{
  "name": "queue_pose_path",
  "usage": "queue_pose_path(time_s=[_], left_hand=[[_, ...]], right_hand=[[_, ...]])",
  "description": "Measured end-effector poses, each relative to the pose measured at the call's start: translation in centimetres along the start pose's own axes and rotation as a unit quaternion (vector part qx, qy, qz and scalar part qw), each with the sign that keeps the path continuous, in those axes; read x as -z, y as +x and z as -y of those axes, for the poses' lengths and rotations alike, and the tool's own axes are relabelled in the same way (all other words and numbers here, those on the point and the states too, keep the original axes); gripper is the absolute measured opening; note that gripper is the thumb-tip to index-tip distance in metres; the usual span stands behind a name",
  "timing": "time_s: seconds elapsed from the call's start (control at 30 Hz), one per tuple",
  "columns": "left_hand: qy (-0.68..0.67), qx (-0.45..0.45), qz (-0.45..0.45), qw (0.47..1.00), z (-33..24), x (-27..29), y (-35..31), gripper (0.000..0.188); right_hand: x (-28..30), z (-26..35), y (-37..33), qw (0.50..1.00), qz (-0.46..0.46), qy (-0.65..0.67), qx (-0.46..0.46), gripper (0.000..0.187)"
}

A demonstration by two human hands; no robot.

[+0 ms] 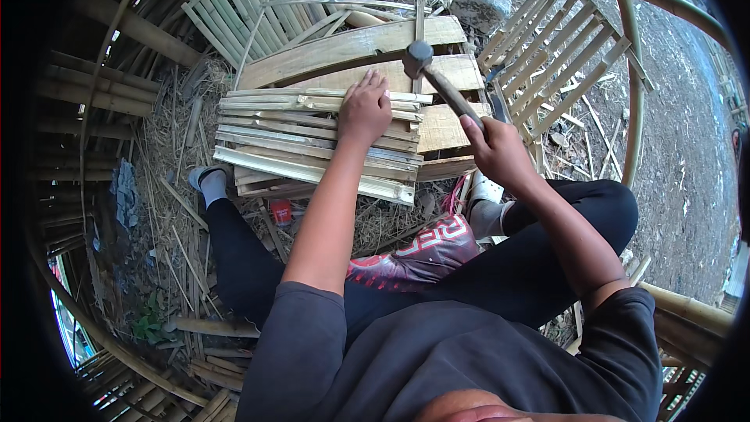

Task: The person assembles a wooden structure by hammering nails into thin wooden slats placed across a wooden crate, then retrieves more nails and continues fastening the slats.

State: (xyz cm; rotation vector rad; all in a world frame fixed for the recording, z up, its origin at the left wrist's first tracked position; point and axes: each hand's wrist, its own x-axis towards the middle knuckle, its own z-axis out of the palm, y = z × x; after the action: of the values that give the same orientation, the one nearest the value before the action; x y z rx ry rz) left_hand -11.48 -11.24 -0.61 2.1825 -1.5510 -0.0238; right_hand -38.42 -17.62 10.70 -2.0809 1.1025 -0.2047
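My left hand presses flat on a row of split bamboo slats laid across wooden planks. Its fingers are spread over the upper slats. My right hand grips the wooden handle of a hammer. The hammer's metal head is raised just above the planks, to the right of my left fingertips. I sit on the ground with my legs in dark trousers on either side of the slats.
A finished bamboo slat panel lies to the right, another panel at the upper left. A grey stone block sits at the top. A small red container lies near my left leg. Curved bamboo poles and straw litter surround me.
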Motion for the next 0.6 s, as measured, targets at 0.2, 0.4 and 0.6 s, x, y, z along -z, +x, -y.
queue_pose_path(time_s=[0.2,0.4,0.6], left_hand=[[0.004,-0.016,-0.007,1.000,-0.5,-0.6,0.5,0.043],[-0.007,0.006,0.001,1.000,-0.4,-0.1,0.4,0.043],[-0.008,-0.004,-0.009,1.000,-0.4,-0.1,0.3,0.041]], right_hand=[[-2.1,-2.3,0.1,0.998,-0.021,-0.053,0.010,0.058],[-0.4,0.2,0.0,0.999,-0.027,0.008,0.029,0.062],[-0.1,-0.3,0.2,0.999,0.012,-0.001,-0.040,0.064]])
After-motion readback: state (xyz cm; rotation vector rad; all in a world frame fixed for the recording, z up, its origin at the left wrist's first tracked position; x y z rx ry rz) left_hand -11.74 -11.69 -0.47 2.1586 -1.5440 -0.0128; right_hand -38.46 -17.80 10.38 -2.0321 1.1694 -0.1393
